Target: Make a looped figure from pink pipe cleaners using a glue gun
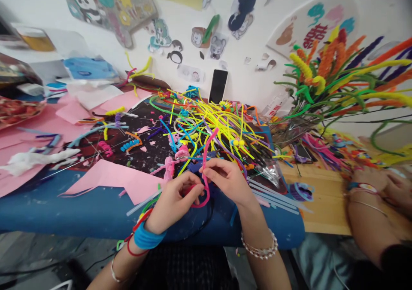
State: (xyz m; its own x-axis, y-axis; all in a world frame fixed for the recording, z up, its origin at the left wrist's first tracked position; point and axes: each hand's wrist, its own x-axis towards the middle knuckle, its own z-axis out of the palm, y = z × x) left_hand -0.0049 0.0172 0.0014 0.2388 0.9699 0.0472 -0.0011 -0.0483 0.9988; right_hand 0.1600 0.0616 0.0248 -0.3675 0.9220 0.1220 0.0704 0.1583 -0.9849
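Note:
A bright pink pipe cleaner [210, 146] runs between my two hands, looped at its lower end and with its free end sticking up. My left hand [178, 202] is closed around the looped part, fingers curled. Higher up the stem, my right hand [227, 180] pinches it between thumb and fingertips. Just behind my left hand lies a fuzzy pink twisted piece [169, 168]. Beyond both hands spreads a heap of yellow and mixed pipe cleaners [222, 124].
A phone [218, 86] leans on the wall. Pink paper [112, 178] lies left; pale glue-stick-like rods [273, 199] lie right. A bunch of pipe-cleaner stems [337, 75] stands at the right. Another person's hands [380, 182] rest on the wooden table [325, 195].

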